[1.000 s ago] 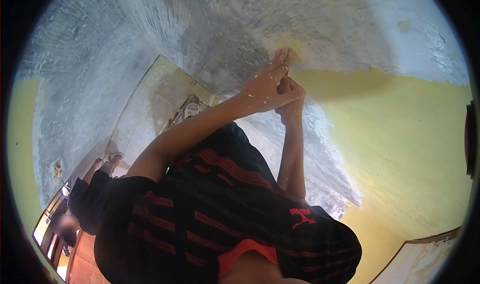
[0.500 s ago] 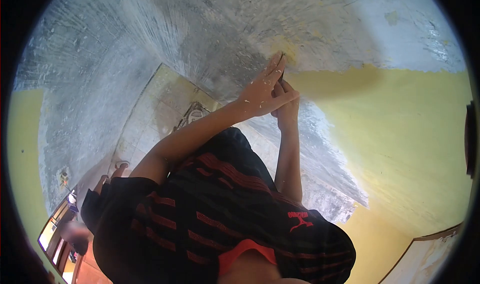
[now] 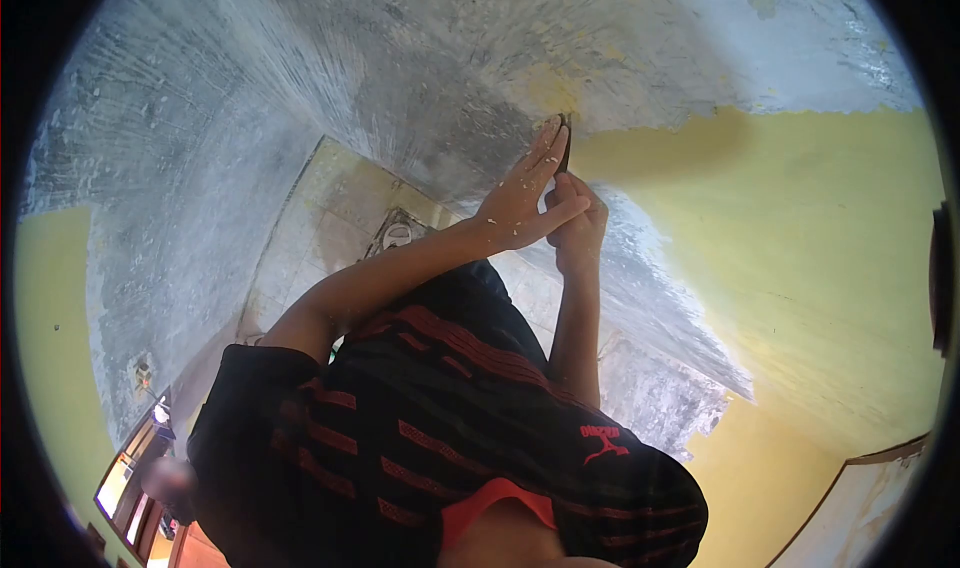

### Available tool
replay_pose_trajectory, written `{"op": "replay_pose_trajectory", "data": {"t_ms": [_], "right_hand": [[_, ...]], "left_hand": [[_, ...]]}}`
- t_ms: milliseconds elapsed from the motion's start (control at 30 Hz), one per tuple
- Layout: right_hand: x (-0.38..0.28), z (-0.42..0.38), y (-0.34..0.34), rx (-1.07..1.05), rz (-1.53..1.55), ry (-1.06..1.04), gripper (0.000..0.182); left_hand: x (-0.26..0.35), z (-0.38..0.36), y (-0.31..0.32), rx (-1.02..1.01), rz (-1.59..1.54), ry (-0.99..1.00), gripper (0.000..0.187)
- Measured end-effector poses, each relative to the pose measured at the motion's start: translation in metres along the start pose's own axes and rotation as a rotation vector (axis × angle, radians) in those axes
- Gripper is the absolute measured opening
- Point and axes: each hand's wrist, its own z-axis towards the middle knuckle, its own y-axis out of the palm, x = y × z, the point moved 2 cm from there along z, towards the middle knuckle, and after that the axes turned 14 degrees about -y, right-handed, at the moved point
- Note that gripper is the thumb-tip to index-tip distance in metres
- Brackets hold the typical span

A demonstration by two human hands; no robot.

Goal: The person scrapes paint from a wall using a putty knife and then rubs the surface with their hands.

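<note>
My right hand [image 3: 578,223] is closed round the lower end of a scraper [image 3: 564,153], whose thin dark blade points up at the wall [image 3: 440,78]. Straight and close together, the fingers of my left hand [image 3: 525,193] lie flat along the blade's left side. The left thumb reaches across my right hand. Pale flakes cling to the back of my left hand. Just past the fingertips, a faint yellow patch [image 3: 555,90] shows on the bare grey surface. My right fingers hide the scraper's handle.
Yellow paint [image 3: 800,218] covers the wall to the right, with a ragged edge against the grey. Pale floor tiles [image 3: 330,208] and a whitish object [image 3: 397,236] lie below. Another person [image 3: 168,483] is at lower left, near a window [image 3: 125,468].
Both hands have drawn back from the yellow patch with the scraper, and more of the blade shows. The view has shifted slightly. A foot seen earlier at lower left is now out of sight.
</note>
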Motion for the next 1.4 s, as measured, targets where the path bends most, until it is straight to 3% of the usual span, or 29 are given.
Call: {"op": "replay_pose_trajectory", "data": {"t_ms": [67,233,400,500,633,733,833,867,900,1000,1100,1233,1300,1400], "right_hand": [[-0.013,0.003,0.000,0.019,-0.201,-0.029,0.026],[-0.014,0.021,0.006,-0.015,-0.247,-0.061,0.027],[-0.026,0.011,-0.001,0.027,-0.298,-0.089,0.027],[-0.028,0.014,-0.005,-0.034,-0.371,-0.044,0.028],[-0.025,0.011,0.001,0.010,-0.388,-0.081,0.031],[-0.032,0.021,0.007,-0.104,-0.571,-0.279,0.037],[-0.038,0.032,0.013,-0.100,-0.428,-0.168,0.038],[-0.037,0.035,0.006,-0.156,-0.574,-0.331,0.038],[-0.033,0.034,0.003,-0.165,-0.572,-0.339,0.038],[-0.035,0.016,-0.006,-0.039,-0.290,-0.017,0.029],[-0.033,0.035,0.002,-0.133,-0.438,-0.154,0.028],[-0.026,0.023,-0.007,-0.051,-0.392,-0.131,0.030],[-0.030,0.022,-0.006,-0.064,-0.261,-0.014,0.028],[-0.031,0.029,0.008,-0.074,-0.240,0.005,0.029]], "left_hand": [[0.004,0.001,0.000,0.000,-0.018,-0.019,0.102],[0.008,0.009,-0.008,0.053,-0.040,-0.059,0.103],[0.013,0.007,-0.005,-0.024,-0.037,0.029,0.105],[0.020,0.009,-0.008,-0.035,-0.055,-0.028,0.113],[0.023,0.007,-0.008,-0.061,-0.069,-0.049,0.105],[0.025,0.007,-0.009,-0.030,-0.093,-0.059,0.105],[0.024,0.012,-0.013,0.055,-0.100,-0.022,0.105],[0.025,0.013,-0.015,0.020,-0.089,-0.035,0.105],[0.025,0.013,-0.018,-0.010,-0.076,-0.052,0.105],[0.026,0.009,-0.013,-0.107,-0.053,-0.087,0.105],[0.026,0.013,-0.021,-0.009,-0.053,-0.103,0.103],[0.024,0.012,-0.026,-0.058,0.001,-0.110,0.104],[0.028,0.011,-0.020,-0.107,0.051,-0.115,0.106],[0.024,0.014,-0.027,-0.029,0.046,-0.122,0.107]]}}
